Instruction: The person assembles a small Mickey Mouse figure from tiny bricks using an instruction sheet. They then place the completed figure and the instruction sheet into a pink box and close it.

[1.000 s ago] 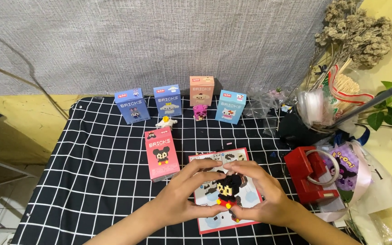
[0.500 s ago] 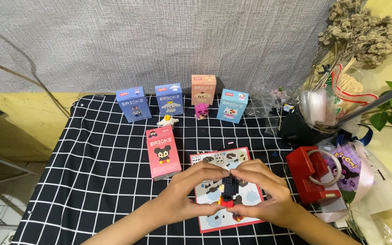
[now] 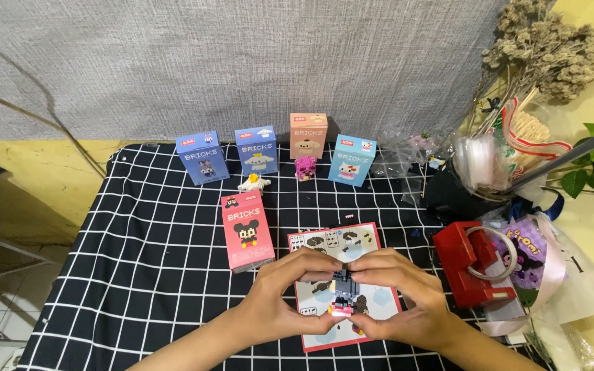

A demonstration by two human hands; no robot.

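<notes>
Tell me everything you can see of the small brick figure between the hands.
The small brick figure looks like plastic: dark blocks on top, pink and red at the base. It stands roughly upright above the instruction sheet, pinched by the left hand and right hand. Fingers hide its sides, so its full shape cannot be told.

On the table [image 3: 139, 275], four boxes stand in a row at the back, before the curtain [image 3: 242, 62]: first box [image 3: 203, 157] leftmost, then second box [image 3: 256, 150], third box [image 3: 309, 135], and fourth box [image 3: 353, 159] rightmost. Two small figures sit just before them, one [image 3: 254, 182] before the second box, the other [image 3: 304, 167] before the third. Nearer, a fifth box [image 3: 246, 230] lies left of the leaflet [image 3: 344, 240]. The hands, left [image 3: 284, 297] and right [image 3: 399, 295], meet over the leaflet around a brick figure [image 3: 344, 294]. Right of the leaflet stands a case [image 3: 469, 271]; behind it a pot [image 3: 452, 196] with dried flowers [image 3: 544, 48].
</notes>
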